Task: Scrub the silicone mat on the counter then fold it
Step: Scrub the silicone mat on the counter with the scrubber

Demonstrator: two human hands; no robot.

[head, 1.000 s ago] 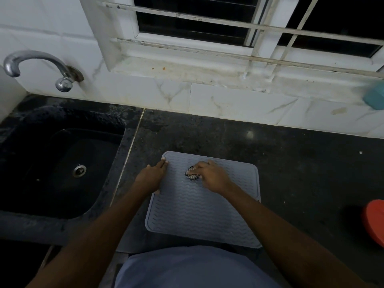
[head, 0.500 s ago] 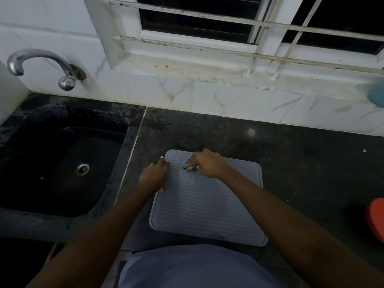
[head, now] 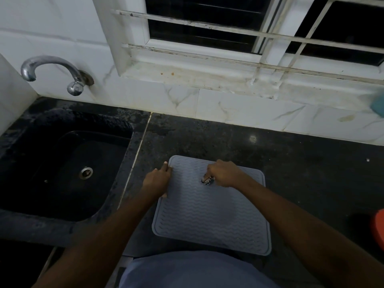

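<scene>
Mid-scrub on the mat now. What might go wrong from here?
1. Only the left hand steadies the silicone mat, at its far left edge, so hard strokes by the right hand with the scrubber may shift or bunch it.
2. The mat's near edge lies close to the shirt, likely near the counter front; pulling strokes might drag it off.

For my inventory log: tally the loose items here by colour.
Grey: 1 (silicone mat)
Black-and-white: 1 (scrubber in the right hand)
Red: 1 (red object, right edge of the counter)
Teal: 1 (teal object by the wall)
Total: 4
</scene>
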